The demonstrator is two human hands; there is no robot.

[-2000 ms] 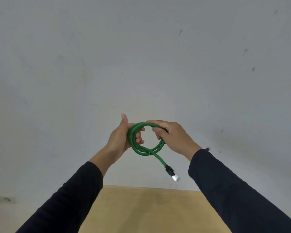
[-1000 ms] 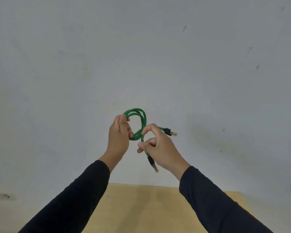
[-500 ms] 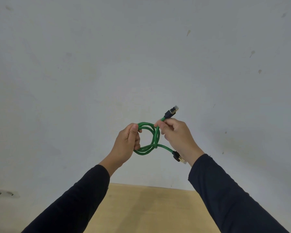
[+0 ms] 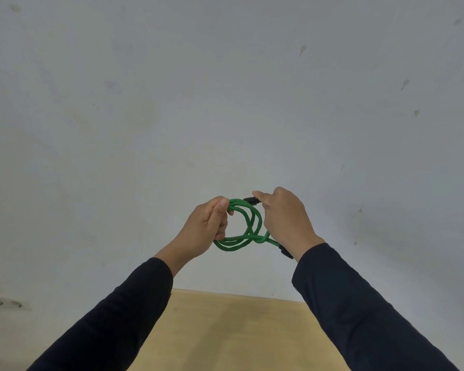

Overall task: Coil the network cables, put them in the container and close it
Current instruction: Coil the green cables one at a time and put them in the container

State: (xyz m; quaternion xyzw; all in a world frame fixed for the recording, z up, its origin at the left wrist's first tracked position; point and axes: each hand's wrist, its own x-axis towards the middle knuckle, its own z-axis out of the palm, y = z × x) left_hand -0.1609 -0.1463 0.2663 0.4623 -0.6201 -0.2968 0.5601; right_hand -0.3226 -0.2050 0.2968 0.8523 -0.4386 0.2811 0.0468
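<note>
- Left hand (image 4: pixel 209 228): fingers curled round the left side of the green cable (image 4: pixel 241 226), thumb on top; it holds the coil up in the air in front of the wall (image 4: pixel 225 89).
- Coil: the loops stand roughly upright between the two hands — its opening faces the camera.
- Upper plug (image 4: pixel 252 201): at the coil's top right, lying nearly level and pointing left.
- Right hand (image 4: pixel 284 218): fingertips pinch the cable just behind that plug — the nearer hand for tucking this end through.
- Lower plug (image 4: pixel 285 252): hangs free below the right wrist.
- Container: not in view; only the table (image 4: pixel 225 330) shows below.
</note>
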